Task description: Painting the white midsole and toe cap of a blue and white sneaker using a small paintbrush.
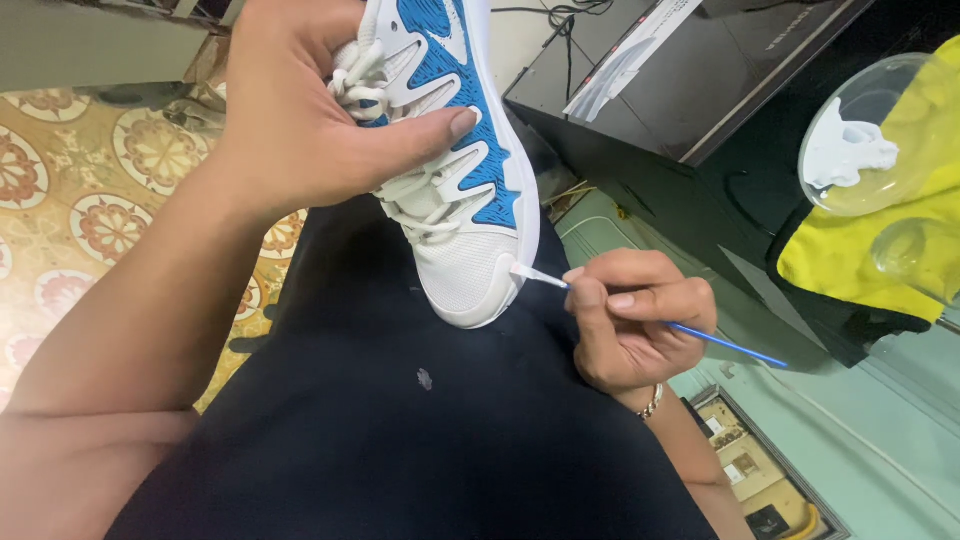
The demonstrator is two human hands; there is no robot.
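The left hand (300,120) is gripping the shoe (450,150) over the lap; the right hand (630,320) is pinching a brush (650,315), dabbing white paint at the shoe's toe edge, likely needing steady strokes.

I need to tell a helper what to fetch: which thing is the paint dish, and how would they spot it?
Look to the black cabinet on the right, where a yellow cloth hangs over its edge. On that cloth sits the clear round dish. It alone holds a blob of white paint.
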